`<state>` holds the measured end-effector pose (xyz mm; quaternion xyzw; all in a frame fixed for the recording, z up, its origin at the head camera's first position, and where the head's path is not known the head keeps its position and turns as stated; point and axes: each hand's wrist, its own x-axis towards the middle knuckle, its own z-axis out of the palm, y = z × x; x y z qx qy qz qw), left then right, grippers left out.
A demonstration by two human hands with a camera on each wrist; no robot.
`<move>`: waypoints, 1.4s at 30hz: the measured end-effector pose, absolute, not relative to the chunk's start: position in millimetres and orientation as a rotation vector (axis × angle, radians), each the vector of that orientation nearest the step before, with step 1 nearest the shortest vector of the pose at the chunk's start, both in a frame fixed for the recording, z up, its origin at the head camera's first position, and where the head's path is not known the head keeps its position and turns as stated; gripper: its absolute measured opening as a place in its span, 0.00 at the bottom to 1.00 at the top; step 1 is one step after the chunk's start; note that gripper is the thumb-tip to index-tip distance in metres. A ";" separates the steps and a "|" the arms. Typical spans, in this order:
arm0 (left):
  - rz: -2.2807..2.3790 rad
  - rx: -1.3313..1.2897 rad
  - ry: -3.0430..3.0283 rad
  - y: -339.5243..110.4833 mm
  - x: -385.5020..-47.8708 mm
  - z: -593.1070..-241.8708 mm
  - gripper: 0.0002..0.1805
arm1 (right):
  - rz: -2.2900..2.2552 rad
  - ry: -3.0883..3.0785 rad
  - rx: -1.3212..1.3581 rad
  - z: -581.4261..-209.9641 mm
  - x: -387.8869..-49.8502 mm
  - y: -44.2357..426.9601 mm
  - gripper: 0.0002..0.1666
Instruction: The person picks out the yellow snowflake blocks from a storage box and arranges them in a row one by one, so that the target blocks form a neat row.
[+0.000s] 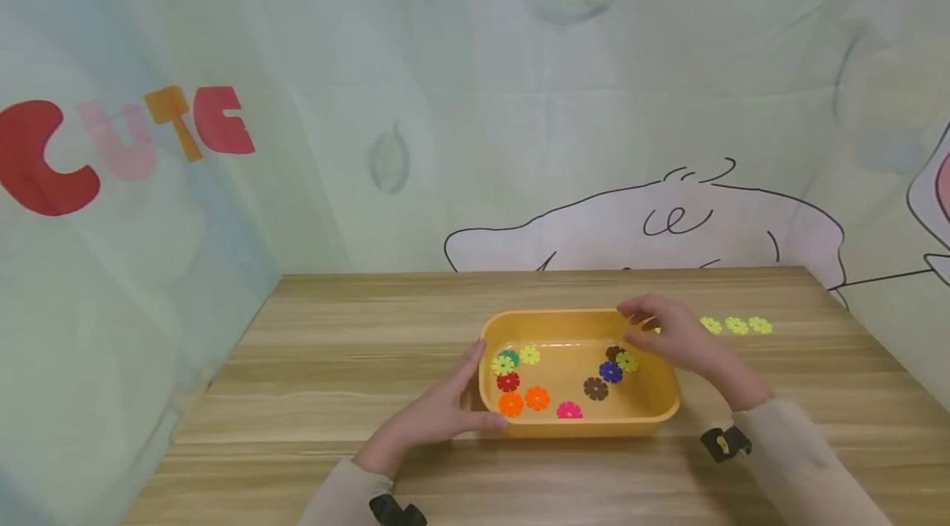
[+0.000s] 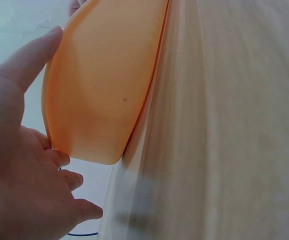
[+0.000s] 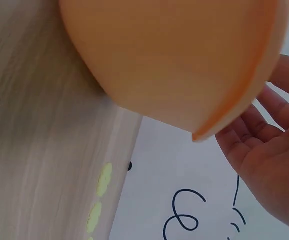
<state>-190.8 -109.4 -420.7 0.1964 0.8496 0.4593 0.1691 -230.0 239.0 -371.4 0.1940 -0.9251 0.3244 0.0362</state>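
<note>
A yellow-orange plastic basin (image 1: 579, 429) sits on the wooden table, with several flower-shaped plastic discs in different colours lying on its bottom. My left hand (image 1: 438, 410) holds the basin's left end, thumb on the near rim and fingers along the left side; the left wrist view shows this hand (image 2: 34, 165) against the outer wall. Over the far right corner of the basin is my right hand (image 1: 679, 335), its fingers loosely bent. In the right wrist view, that hand (image 3: 269, 135) is at the rim, and I see nothing between its fingers.
Yellow-green flower discs (image 1: 736, 326) lie in a row on the table (image 1: 334, 328) behind and right of the basin, partly hidden by the right hand. A printed cloth (image 1: 334, 138) hangs along the table's back edge.
</note>
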 end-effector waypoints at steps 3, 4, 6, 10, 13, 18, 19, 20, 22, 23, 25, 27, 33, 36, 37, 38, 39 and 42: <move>1.305 0.555 2.413 -109.5 -191.3 -421.2 0.62 | 0.965 -2.885 0.658 -374.9 -232.4 236.3 0.21; 1.304 0.554 2.413 -109.6 -191.4 -421.2 0.62 | 0.961 -2.897 0.676 -376.1 -233.1 235.3 0.21; 1.302 0.553 2.413 -109.6 -191.7 -421.2 0.62 | 0.954 -2.923 0.694 -378.1 -234.1 232.4 0.21; 1.301 0.552 2.410 -109.4 -191.8 -420.6 0.61 | 0.959 -2.977 0.708 -381.8 -233.9 225.3 0.22; 1.299 0.552 2.409 -109.5 -191.4 -419.9 0.61 | 0.966 -3.003 0.730 -384.9 -233.2 220.4 0.23; 1.285 0.566 2.425 -110.3 -190.9 -418.9 0.62 | 0.956 -3.025 0.727 -389.8 -233.8 213.7 0.24; 1.282 0.569 2.428 -110.5 -190.9 -418.9 0.62 | 0.951 -3.025 0.721 -390.6 -234.0 212.4 0.23; 1.284 0.569 2.425 -110.5 -190.8 -418.9 0.62 | 0.941 -3.025 0.723 -391.2 -234.1 211.2 0.23; 1.287 0.572 2.423 -110.5 -191.1 -419.5 0.62 | 0.927 -3.019 0.721 -392.5 -234.0 209.1 0.23; 1.287 0.572 2.422 -110.4 -191.4 -420.0 0.62 | 0.922 -3.017 0.718 -393.6 -233.9 208.3 0.23; 1.289 0.577 2.420 -110.2 -191.8 -421.1 0.62 | 0.894 -3.006 0.729 -395.8 -233.8 206.9 0.23; 1.288 0.582 2.423 -110.1 -192.3 -422.2 0.62 | 0.869 -3.008 0.710 -399.0 -234.1 205.6 0.22; 1.282 0.588 2.429 -110.2 -192.1 -423.1 0.62 | 0.841 -3.038 0.635 -404.4 -233.5 200.3 0.22; 1.288 0.584 2.421 -110.2 -191.7 -422.3 0.62 | 0.863 -3.033 0.627 -404.1 -231.9 197.3 0.21; 1.290 0.582 2.419 -110.2 -191.6 -422.0 0.62 | 0.864 -3.029 0.633 -404.3 -231.6 196.5 0.21; 1.292 0.581 2.415 -110.2 -191.5 -421.6 0.62 | 0.863 -3.027 0.640 -404.4 -231.3 195.5 0.21; 1.295 0.580 2.413 -110.2 -191.5 -421.2 0.62 | 0.859 -3.022 0.651 -404.9 -231.3 194.7 0.20; 1.297 0.579 2.408 -110.3 -191.4 -420.3 0.62 | 0.855 -3.021 0.650 -407.4 -232.0 192.2 0.19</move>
